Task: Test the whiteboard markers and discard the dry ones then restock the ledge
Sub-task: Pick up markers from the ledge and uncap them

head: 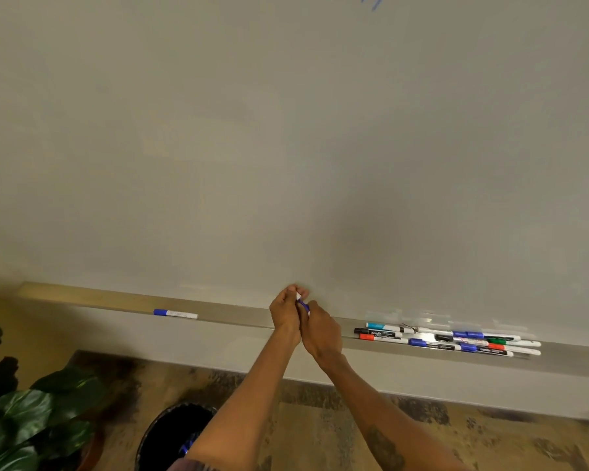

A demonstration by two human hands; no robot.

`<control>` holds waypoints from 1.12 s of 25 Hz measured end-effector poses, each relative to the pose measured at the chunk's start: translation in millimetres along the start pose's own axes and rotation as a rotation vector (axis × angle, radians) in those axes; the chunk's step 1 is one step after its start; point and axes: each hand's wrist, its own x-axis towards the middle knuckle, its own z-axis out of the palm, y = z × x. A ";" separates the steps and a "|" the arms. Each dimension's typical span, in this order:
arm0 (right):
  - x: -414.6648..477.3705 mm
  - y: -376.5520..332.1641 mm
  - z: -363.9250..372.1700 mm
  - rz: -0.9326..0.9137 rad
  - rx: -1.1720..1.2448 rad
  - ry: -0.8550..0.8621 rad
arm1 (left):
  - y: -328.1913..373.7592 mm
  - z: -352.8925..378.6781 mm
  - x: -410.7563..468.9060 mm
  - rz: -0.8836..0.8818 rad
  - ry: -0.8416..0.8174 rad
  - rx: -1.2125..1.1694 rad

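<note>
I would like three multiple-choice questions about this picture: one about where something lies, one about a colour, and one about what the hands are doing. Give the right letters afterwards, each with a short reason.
1. Where does the lone marker lie?
A. on a chair
B. on the ledge, to the left of the left hand
C. on a desk

2. What colour is the cap of the lone marker?
A. red
B. green
C. blue

3. What is the right hand doing?
A. waving
B. hanging free
C. gripping a blue marker together with the left hand

Answers:
1. B: it rests alone on the ledge, to the left of the hands.
2. C: its left end is plainly blue and the rest of its body is white.
3. C: the fingers of both hands curl round the one marker just above the ledge.
</note>
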 end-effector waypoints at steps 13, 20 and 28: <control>38.2 -77.9 -113.6 -0.370 0.642 0.523 | 135.2 39.9 -43.1 0.764 -0.225 0.026; 49.3 -139.9 -247.1 -0.648 0.747 0.819 | 218.9 86.4 -80.8 1.008 -0.258 0.060; 53.6 -163.2 -322.3 -0.674 0.896 0.838 | 288.6 124.8 -98.5 1.484 -0.214 0.237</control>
